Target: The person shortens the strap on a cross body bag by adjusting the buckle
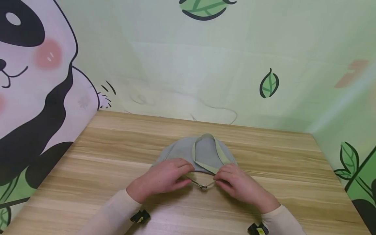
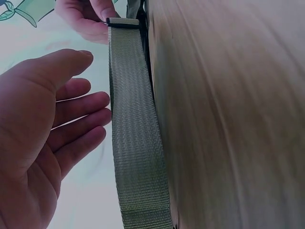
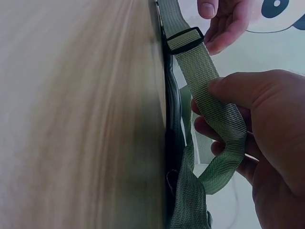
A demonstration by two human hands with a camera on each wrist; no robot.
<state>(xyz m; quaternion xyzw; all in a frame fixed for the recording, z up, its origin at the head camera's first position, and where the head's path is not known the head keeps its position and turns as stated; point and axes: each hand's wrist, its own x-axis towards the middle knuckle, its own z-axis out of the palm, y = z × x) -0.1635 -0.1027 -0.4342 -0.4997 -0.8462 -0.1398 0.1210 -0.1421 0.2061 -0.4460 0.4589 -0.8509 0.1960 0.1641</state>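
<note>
A grey half-round bag lies on the wooden table, its green webbing strap looped over the top. Between the hands, a stretch of strap carries a black slider buckle. My right hand pinches the strap between thumb and fingers, a short way from the slider in the right wrist view. My left hand is beside the strap on the other side. In the left wrist view its fingers are loosely extended, fingertips at the edge of the strap, thumb apart from it. The bag's dark edge is partly hidden.
The wooden table meets a pale green wall printed with leaves behind it. A printed panda covers the wall on the left. A black wrist device sits at each sleeve cuff.
</note>
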